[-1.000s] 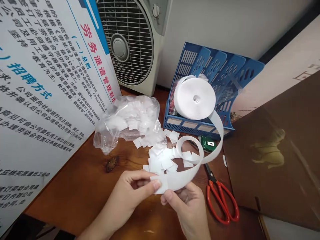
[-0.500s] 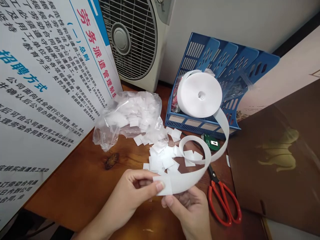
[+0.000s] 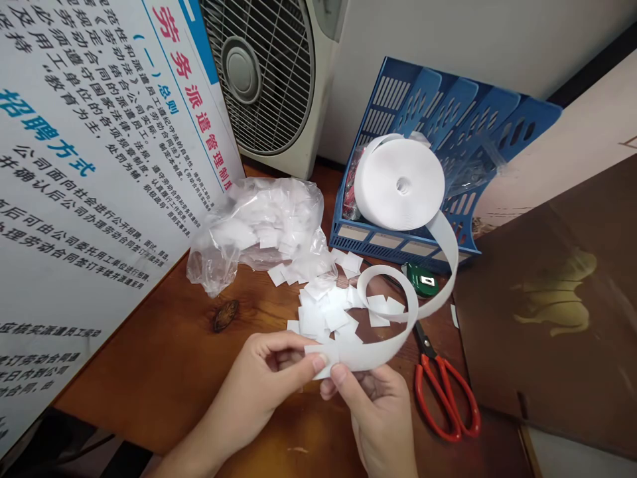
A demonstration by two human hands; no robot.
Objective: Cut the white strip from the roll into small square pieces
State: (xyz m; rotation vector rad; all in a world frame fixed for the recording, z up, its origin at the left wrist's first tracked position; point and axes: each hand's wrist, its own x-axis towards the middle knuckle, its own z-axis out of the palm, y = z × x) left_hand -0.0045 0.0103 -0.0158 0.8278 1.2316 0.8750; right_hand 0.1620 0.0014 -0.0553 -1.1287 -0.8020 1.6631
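Note:
A white strip (image 3: 378, 353) curls down from a large white roll (image 3: 401, 184) and loops once above the wood. My left hand (image 3: 271, 378) pinches the strip's free end, where a small white square (image 3: 321, 362) appears to lie over it. Beside it, my right hand (image 3: 375, 398) is closed on the strip, its thumb on top at the square's edge. Loose white squares (image 3: 326, 312) are heaped just beyond my hands. To the right, red-handled scissors (image 3: 445, 398) lie on the table, blades partly hidden under the strip.
A clear plastic bag (image 3: 269, 222) full of white squares sits at the back left. The roll rests in a blue file rack (image 3: 517, 146). Nearby lies a green tape measure (image 3: 421, 280). A printed board (image 3: 114, 199), a box fan (image 3: 263, 73) and a brown box (image 3: 557, 318) border the table (image 3: 184, 372).
My right thumb has moved up from below the strip onto its face, at the square's edge. My left hand keeps its pinch. The view has shifted slightly.

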